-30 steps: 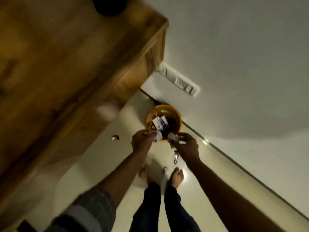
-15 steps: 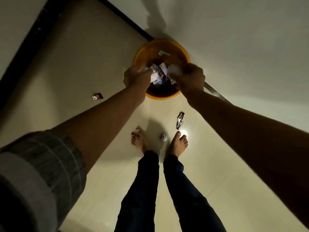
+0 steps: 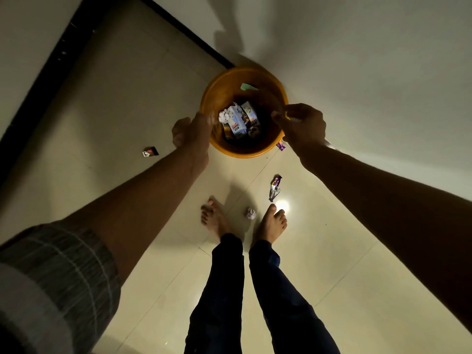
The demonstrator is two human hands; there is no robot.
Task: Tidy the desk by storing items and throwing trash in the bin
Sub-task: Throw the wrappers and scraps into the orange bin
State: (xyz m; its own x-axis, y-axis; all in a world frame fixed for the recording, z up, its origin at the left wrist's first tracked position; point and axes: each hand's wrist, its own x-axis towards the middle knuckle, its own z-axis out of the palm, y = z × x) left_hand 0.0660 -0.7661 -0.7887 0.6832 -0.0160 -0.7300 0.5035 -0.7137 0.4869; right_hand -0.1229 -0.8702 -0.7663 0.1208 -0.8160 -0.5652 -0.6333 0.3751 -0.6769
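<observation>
An orange bin (image 3: 214,98) stands on the tiled floor by the wall. Inside it lie milkshake cartons (image 3: 241,121) and a crumpled white paper (image 3: 224,116). My left hand (image 3: 191,131) hovers at the bin's left rim, motion-blurred, fingers loose and holding nothing. Over the right rim, my right hand (image 3: 302,123) has loosely curled fingers with nothing visible in them. A small purple wrapper scrap (image 3: 281,146) shows just below that hand, outside the bin's edge.
Litter lies on the floor: a dark red wrapper (image 3: 150,152) at left, a purple and silver wrapper (image 3: 275,187) and a crumpled paper ball (image 3: 251,213) by my bare feet (image 3: 270,223). A black skirting strip (image 3: 51,65) runs along the walls.
The view swung from the wooden desk down onto the bin. Both hands carried white trash over the bin and have let it go; the crumpled paper now lies inside.
</observation>
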